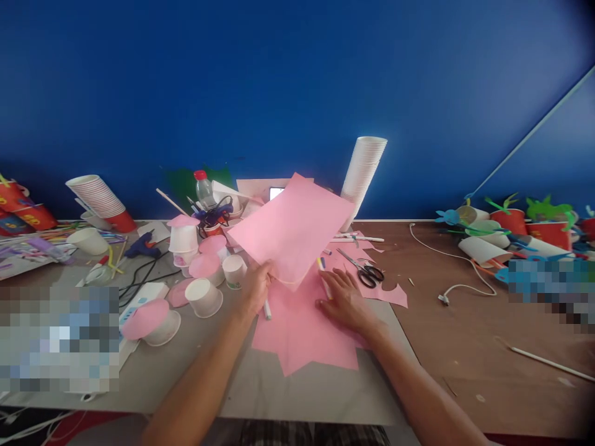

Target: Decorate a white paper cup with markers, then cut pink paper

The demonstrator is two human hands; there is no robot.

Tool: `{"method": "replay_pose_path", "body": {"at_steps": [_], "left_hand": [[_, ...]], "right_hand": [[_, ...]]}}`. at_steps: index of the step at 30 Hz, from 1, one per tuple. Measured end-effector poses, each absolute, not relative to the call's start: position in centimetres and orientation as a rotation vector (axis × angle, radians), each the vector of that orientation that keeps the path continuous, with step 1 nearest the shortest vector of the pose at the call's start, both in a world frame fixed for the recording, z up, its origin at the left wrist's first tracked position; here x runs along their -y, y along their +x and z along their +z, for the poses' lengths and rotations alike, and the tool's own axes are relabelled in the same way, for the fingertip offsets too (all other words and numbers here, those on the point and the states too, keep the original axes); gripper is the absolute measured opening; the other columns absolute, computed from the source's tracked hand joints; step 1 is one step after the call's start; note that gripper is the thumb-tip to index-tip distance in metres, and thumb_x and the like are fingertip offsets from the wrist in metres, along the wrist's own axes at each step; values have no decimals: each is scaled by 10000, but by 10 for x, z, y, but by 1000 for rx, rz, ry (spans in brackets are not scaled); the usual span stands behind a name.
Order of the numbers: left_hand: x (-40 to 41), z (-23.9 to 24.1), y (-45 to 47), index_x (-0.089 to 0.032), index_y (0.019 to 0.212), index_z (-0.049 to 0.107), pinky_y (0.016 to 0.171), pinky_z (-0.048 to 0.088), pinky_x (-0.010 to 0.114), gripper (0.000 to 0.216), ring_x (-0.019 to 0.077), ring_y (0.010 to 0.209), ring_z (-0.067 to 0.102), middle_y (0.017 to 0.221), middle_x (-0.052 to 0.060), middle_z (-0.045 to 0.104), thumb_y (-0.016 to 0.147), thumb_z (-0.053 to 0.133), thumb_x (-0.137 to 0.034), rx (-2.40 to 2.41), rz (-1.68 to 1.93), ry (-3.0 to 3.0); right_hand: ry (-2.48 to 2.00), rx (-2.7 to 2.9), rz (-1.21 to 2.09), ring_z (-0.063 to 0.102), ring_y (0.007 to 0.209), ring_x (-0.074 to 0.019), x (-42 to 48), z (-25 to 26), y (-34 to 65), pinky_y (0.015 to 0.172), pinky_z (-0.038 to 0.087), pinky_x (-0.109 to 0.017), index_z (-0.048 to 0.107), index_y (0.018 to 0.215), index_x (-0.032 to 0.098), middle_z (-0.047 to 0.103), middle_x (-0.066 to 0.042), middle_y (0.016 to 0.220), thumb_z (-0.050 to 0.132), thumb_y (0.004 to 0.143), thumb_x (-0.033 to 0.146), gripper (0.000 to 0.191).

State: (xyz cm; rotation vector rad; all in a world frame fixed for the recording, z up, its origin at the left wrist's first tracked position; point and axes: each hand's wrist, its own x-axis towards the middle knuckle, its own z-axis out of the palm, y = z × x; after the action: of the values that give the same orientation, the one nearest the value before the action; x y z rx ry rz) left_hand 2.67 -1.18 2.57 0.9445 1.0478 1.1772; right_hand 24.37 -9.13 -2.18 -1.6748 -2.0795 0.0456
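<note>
My left hand [258,288] is closed on the near corner of a pink paper sheet [295,226], which tilts up above the table. A faint curved line runs along that sheet's near corner. Fingers spread, my right hand [343,296] rests on a stack of pink paper [307,328] on the table. By its fingertips lies a marker [321,265] with a yellow end, partly hidden. Black-handled scissors [369,275] lie just right of this hand on cut pink scraps [393,296]. A white marker [266,310] sits beside my left hand.
Paper cups with pink paper pieces [147,319] stand to the left, near a power strip [139,303] and a blue glue gun [142,244]. Tall cup stacks [365,176] lean at the back. A white cable [446,251] and decorated cups [483,251] are on the right.
</note>
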Motion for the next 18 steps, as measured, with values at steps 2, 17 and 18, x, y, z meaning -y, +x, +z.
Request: {"method": "replay_pose_path", "body": {"at_steps": [2,17,18], "left_hand": [[12,22,28,-173,799,623,830,501,294,239,209,961,659,843,36,718,665,700,-356,-922,1212,905],[10,21,28,-94,926,641,943,523,363,159,222,914,707,882,104,747,792,557,-82,-750,1185,450],[10,20,28,-85,933,637,937,529,372,161,224,895,711,863,110,746,809,535,-77,-769,1163,413]], "right_hand": [[-1654,2058,53,451,1266,-331,91,-20,246,1069,318,-509,465,1376,154,578,-141,1323,540,851,361,570],[-2462,1530,-112,580,1019,-304,84,-10,295,850,404,-401,659,1183,193,654,-132,1162,453,927,249,333],[-2481,1527,-109,580,1023,-308,84,-9,294,845,402,-405,660,1179,196,658,-134,1157,445,931,251,333]]}}
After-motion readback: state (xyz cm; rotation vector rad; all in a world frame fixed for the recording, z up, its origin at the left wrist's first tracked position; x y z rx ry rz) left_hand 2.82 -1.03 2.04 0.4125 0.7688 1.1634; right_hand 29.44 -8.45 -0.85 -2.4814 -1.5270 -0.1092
